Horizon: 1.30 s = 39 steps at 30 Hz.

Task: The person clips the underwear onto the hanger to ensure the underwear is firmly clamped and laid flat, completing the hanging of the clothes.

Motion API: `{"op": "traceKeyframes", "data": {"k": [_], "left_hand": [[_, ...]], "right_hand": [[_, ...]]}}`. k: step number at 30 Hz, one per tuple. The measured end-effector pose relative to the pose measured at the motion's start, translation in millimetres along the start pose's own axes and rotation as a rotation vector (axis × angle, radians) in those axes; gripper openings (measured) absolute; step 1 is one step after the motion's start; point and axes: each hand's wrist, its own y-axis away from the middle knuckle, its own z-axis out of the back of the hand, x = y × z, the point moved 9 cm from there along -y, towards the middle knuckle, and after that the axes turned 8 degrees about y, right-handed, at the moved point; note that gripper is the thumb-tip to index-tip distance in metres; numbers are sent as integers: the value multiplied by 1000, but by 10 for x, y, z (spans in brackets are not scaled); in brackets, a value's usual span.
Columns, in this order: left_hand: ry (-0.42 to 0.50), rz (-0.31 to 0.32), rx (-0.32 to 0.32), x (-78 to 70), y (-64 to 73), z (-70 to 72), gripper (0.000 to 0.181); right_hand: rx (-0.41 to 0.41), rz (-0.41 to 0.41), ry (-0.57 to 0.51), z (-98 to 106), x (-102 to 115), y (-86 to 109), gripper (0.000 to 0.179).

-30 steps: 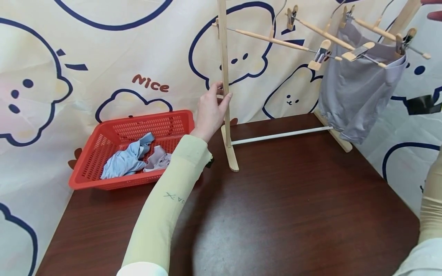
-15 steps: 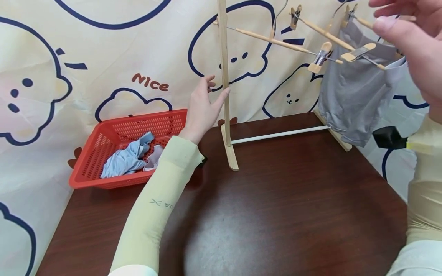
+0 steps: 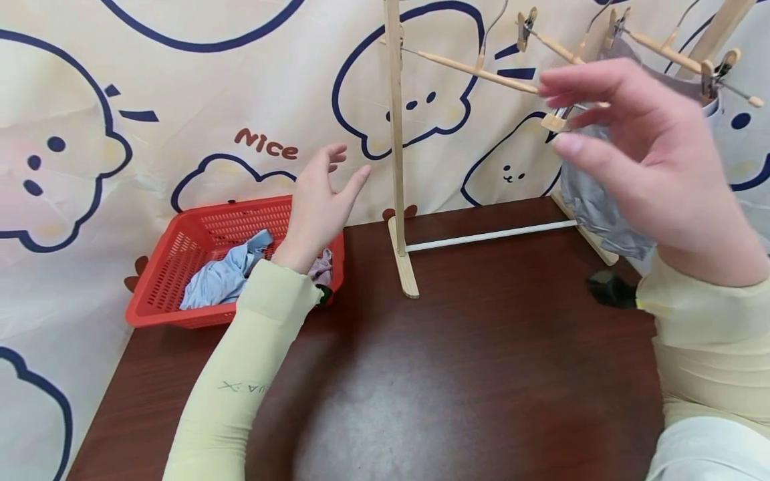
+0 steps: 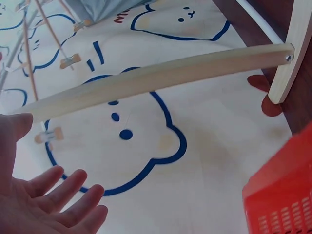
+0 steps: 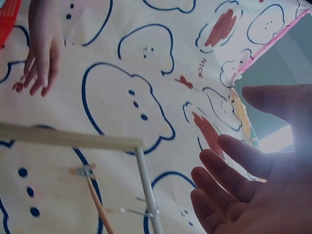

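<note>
To the near left of my empty, loosely spread left hand, the blue cloth lies in the red basket, slanting from near left to far right, well apart from my empty right hand.

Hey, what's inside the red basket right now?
In the head view, a blue cloth and, farther right, part of a mauve cloth. The left hand and sleeve cover whatever lies between them.

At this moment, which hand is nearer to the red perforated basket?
Left. In the head view, the left hand overlaps the red perforated basket; the right hand is well away, before the grey garment.
</note>
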Motion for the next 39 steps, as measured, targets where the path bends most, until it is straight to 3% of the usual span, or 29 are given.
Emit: {"op": "traceKeyframes", "data": {"k": [4, 6, 13, 21, 27, 33, 39], "left_hand": [[7, -12, -7, 11, 69, 139, 66], [0, -7, -6, 24, 98, 205, 65], [-57, 71, 32, 155, 191, 379, 67], [-135, 168, 112, 422, 317, 513, 72], [-200, 217, 171, 636, 391, 576, 75], [-257, 300, 237, 889, 443, 576, 75], [-282, 392, 286, 1177, 595, 615, 68]], "right_hand": [[80, 22, 23, -239, 40, 52, 44], [99, 34, -26, -336, 1, 78, 43], [137, -6, -118, -668, -340, 190, 42], [209, -106, -194, -1196, -713, 265, 42], [324, -172, -178, -1672, -907, 352, 44], [426, -241, -191, -2151, -1061, 484, 46], [501, -268, -191, -2585, -1173, 579, 48]]}}
